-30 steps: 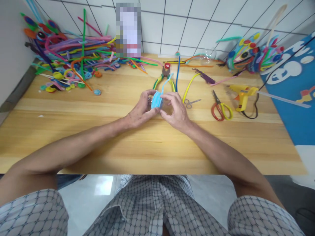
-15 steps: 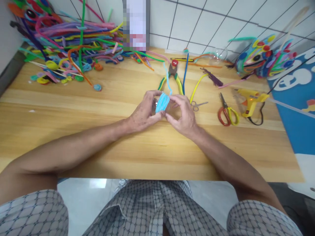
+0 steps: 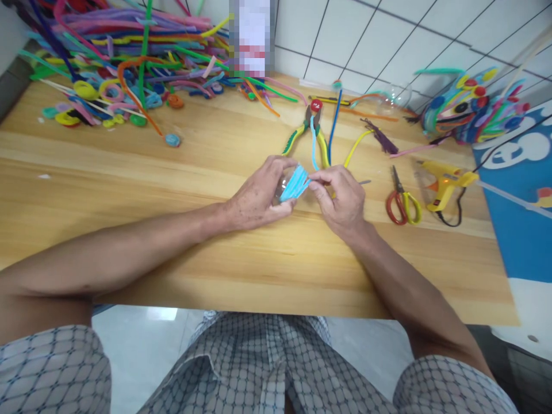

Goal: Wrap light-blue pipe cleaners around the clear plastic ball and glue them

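Note:
Both my hands meet over the middle of the wooden table [image 3: 129, 172]. My left hand [image 3: 256, 192] is curled round a small clear object wrapped in a light blue pipe cleaner coil [image 3: 294, 184]. My right hand [image 3: 342, 198] pinches the coil's free end, whose loose tail [image 3: 313, 144] runs up toward the pliers. Part of the clear object is hidden by my fingers.
Yellow-handled pliers [image 3: 308, 129] lie just behind my hands. Red-and-yellow scissors [image 3: 402, 201], a yellow glue gun [image 3: 444, 181] and a colourful pipe-cleaner figure [image 3: 466, 112] are at the right. A heap of pipe cleaners [image 3: 121, 63] fills the back left. Blue [image 3: 333, 123] and yellow [image 3: 356, 146] stems lie nearby.
The view has shifted, so the table contents sit lower and further right. My right hand has slid round the coil's right side, and the blue tail now leans right.

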Demonstrator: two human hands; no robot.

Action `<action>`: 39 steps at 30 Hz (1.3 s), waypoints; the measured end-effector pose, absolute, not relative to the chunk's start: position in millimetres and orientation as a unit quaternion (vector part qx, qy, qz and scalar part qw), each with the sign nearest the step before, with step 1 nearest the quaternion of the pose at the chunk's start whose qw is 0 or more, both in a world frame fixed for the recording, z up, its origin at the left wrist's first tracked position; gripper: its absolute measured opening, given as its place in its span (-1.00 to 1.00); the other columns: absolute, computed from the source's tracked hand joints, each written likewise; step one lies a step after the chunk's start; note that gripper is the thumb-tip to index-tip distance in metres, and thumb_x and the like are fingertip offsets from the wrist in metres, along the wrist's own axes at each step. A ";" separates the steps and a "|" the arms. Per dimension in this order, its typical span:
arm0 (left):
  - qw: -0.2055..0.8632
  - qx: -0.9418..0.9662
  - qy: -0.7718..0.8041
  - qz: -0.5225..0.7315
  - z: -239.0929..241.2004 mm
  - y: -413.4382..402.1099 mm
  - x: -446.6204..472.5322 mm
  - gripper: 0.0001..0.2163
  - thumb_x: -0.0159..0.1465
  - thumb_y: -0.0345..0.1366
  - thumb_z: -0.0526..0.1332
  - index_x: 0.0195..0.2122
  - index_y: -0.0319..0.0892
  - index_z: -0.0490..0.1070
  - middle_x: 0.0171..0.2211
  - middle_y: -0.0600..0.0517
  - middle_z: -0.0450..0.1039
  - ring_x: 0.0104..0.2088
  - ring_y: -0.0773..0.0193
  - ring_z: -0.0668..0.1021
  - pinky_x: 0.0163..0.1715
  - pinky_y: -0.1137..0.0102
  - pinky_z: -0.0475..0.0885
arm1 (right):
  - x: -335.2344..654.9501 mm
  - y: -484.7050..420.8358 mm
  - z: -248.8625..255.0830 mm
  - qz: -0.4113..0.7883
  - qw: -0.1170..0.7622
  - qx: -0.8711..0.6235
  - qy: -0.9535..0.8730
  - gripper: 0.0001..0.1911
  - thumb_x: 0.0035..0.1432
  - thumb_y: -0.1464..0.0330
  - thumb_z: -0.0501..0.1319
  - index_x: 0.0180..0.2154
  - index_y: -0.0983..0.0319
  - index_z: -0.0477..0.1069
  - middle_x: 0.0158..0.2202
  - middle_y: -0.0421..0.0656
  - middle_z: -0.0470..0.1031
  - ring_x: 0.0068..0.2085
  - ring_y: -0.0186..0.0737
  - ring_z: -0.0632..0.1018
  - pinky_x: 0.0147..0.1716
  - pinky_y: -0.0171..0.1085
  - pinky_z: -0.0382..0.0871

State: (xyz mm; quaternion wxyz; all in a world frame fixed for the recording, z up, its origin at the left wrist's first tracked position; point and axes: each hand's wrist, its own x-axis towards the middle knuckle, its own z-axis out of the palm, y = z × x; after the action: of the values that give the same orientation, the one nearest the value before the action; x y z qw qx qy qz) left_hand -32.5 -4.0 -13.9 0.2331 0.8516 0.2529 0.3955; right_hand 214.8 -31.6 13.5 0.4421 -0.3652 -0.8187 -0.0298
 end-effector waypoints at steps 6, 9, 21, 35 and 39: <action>0.217 0.852 0.248 0.406 -12.5 -5.9 -30.7 -0.37 0.36 -0.21 0.36 0.42 -0.13 0.24 0.31 -0.27 0.45 0.34 -0.13 0.55 0.26 -0.03 0.63 | 212.0 -33.3 10.8 -0.011 0.447 -0.376 -0.812 -0.87 0.61 0.27 0.26 -0.07 0.13 0.57 -0.26 -0.20 0.65 -0.24 -0.18 0.64 -0.17 -0.18 0.52; 0.217 0.851 0.249 0.409 -12.3 -6.2 -30.1 -0.38 0.36 -0.21 0.36 0.41 -0.13 0.24 0.30 -0.26 0.46 0.32 -0.12 0.56 0.26 -0.02 0.64 | 211.3 -33.6 9.2 -0.006 0.444 -0.384 -0.809 -0.86 0.61 0.26 0.26 -0.08 0.12 0.56 -0.26 -0.20 0.64 -0.23 -0.18 0.64 -0.17 -0.17 0.51; 0.233 0.853 0.254 0.392 -12.4 -5.1 -32.3 -0.37 0.36 -0.19 0.36 0.42 -0.10 0.23 0.33 -0.24 0.45 0.35 -0.11 0.54 0.26 -0.02 0.63 | 206.4 -37.3 12.2 0.040 0.451 -0.398 -0.798 -0.84 0.61 0.25 0.24 -0.10 0.12 0.54 -0.23 -0.19 0.66 -0.21 -0.19 0.65 -0.15 -0.16 0.52; 0.293 0.809 0.302 0.409 -21.9 -4.0 -31.3 -0.34 0.38 0.00 0.39 0.41 -0.01 0.21 0.28 -0.20 0.44 0.07 0.00 0.62 0.02 0.06 0.66 | 206.0 -47.0 4.5 0.041 0.440 -0.400 -0.802 -0.67 0.52 0.23 0.27 0.24 0.08 0.43 0.03 -0.04 0.66 0.00 0.01 0.70 0.00 0.06 0.69; 0.318 0.797 0.309 0.409 -21.9 -2.7 -32.2 -0.34 0.39 0.08 0.39 0.39 -0.02 0.21 0.29 -0.23 0.44 0.10 -0.04 0.62 0.07 0.01 0.64 | 201.9 -49.6 2.9 0.048 0.421 -0.400 -0.813 -0.52 0.47 0.28 0.31 0.34 0.09 0.39 0.20 0.05 0.64 0.21 0.13 0.68 0.14 0.17 0.69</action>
State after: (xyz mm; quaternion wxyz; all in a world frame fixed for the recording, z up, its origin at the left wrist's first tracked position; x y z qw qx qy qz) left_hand -32.2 -2.7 -21.9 0.3176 0.7974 0.3093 0.4094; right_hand 201.9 -49.6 2.9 0.4212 -0.3997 -0.8127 0.0485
